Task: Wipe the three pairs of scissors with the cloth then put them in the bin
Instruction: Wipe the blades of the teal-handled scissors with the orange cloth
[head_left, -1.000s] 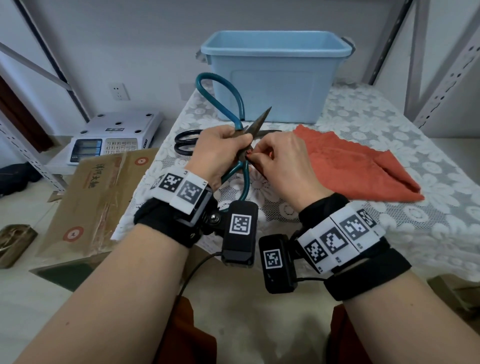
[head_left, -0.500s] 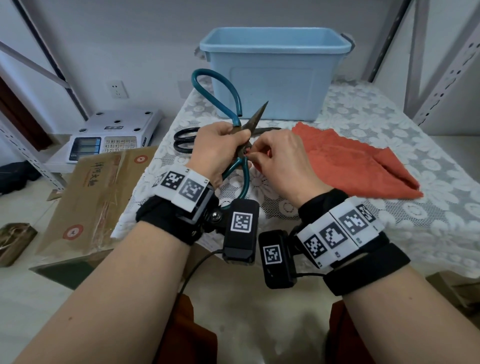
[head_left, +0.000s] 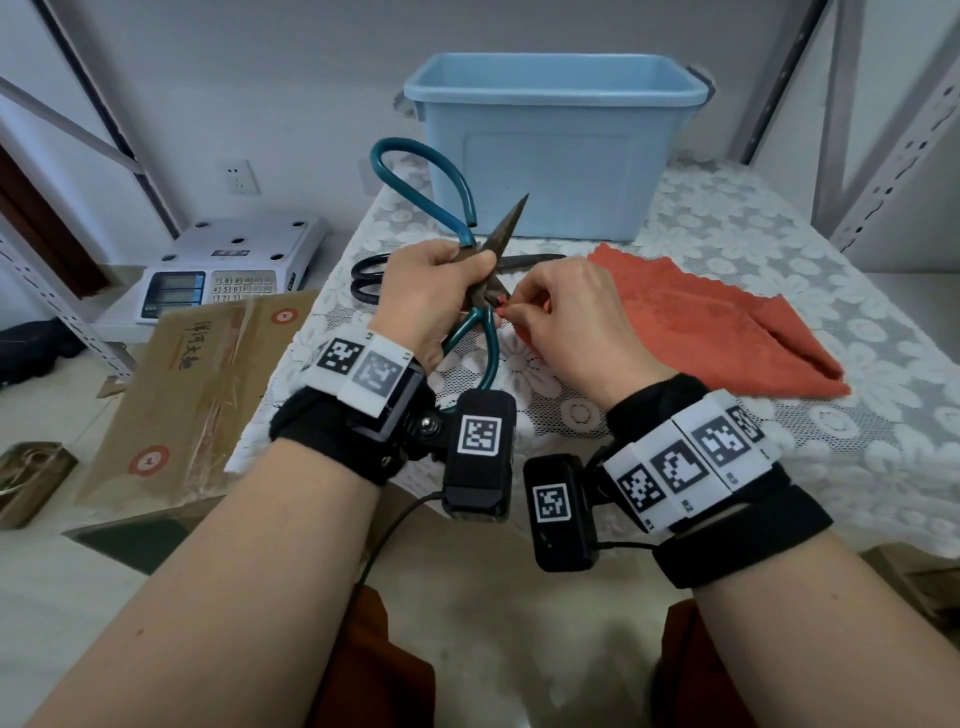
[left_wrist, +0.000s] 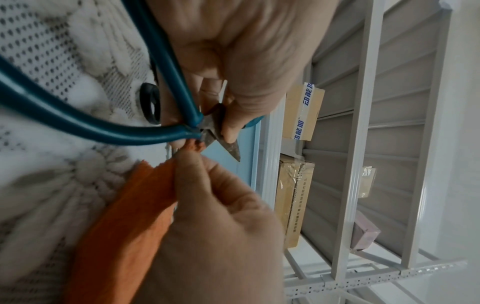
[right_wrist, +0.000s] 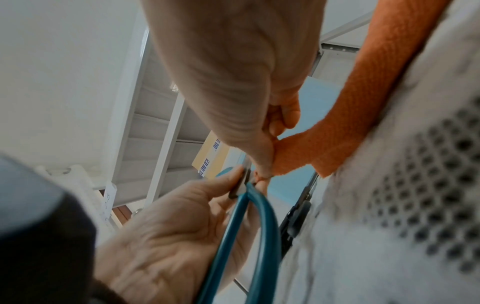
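Nearest the camera, low in the head view, both forearms reach in over the table's near edge, each with a black wrist strap and coded marker blocks. In the middle of the frame the left hand (head_left: 431, 291) is wrapped around the pivot of the teal-handled scissors (head_left: 470, 332), fingers and thumb curled tight on the metal just above where the handles meet; one handle loop curves down toward the wrist, the other arcs up toward the upper middle, and the rusty blade tip points up and right. Just right of it, the right hand (head_left: 569, 317) pinches a corner of the orange cloth (head_left: 727, 327) between thumb and fingertips and presses that corner against the blades near the pivot; the left wrist view shows the cloth corner touching the metal there. The rest of the cloth trails to the right across the white lace tablecloth (head_left: 779, 441), lying flat and ending well short of the right edge, with bare lace around it. Behind the hands, a pair of black scissors (head_left: 374, 275) lies flat on the table, close to its left edge, partly hidden by the left hand. Farther back, at the top middle, the light blue bin (head_left: 550, 156) stands open at the table's far edge, apart from cloth and scissors. Off the left edge, lower down, sit a cardboard box (head_left: 197, 395) and a weighing scale (head_left: 228, 265).
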